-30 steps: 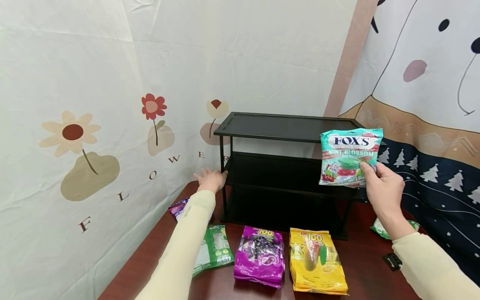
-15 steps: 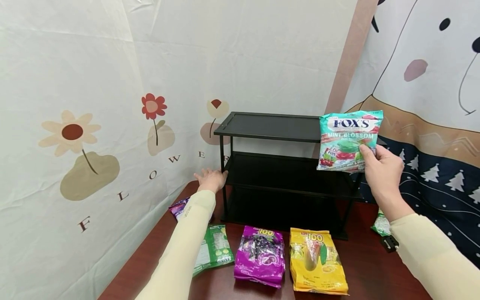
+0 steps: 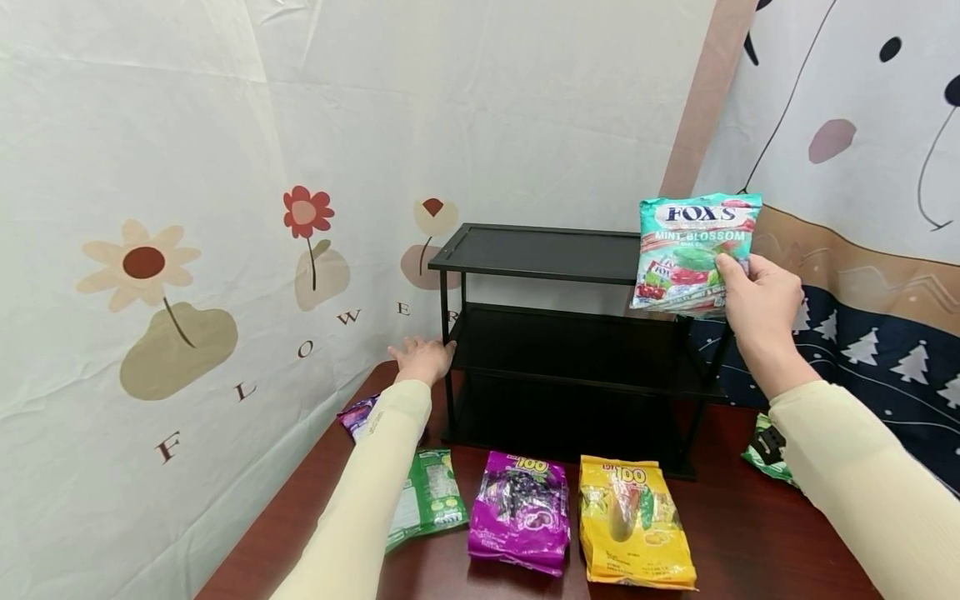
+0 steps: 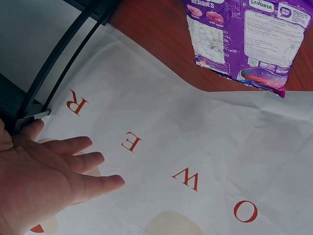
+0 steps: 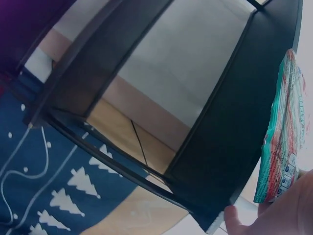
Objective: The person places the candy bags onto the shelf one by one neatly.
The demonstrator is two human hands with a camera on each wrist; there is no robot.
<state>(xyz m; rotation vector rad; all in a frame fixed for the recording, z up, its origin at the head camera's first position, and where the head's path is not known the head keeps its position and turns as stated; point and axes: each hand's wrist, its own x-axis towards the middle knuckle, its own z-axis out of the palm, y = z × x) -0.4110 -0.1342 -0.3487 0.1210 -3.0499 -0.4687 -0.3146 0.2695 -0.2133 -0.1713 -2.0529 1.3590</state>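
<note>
My right hand (image 3: 761, 308) pinches a teal Fox's Mint Blossom candy bag (image 3: 693, 250) by its lower right side, thumb on the front. In the head view the bag overlaps the right end of the top shelf of a black three-tier rack (image 3: 555, 250). From the right wrist, the bag (image 5: 282, 132) appears edge-on beside the shelf, with the fingers (image 5: 279, 215) at its lower end. My left hand (image 3: 422, 360) rests against the rack's left post at the middle shelf, its fingers (image 4: 100, 186) spread and straight.
On the brown table lie a purple candy bag (image 3: 519, 512), a yellow one (image 3: 633, 525) and a green one (image 3: 435, 492). Another purple bag (image 4: 264, 44) lies by the wall, partly behind the left sleeve. A green packet (image 3: 761, 467) shows beside the right sleeve.
My right hand has lifted the teal candy bag from about middle-shelf height to around the top shelf's level. The left hand has stayed at the rack's post.
</note>
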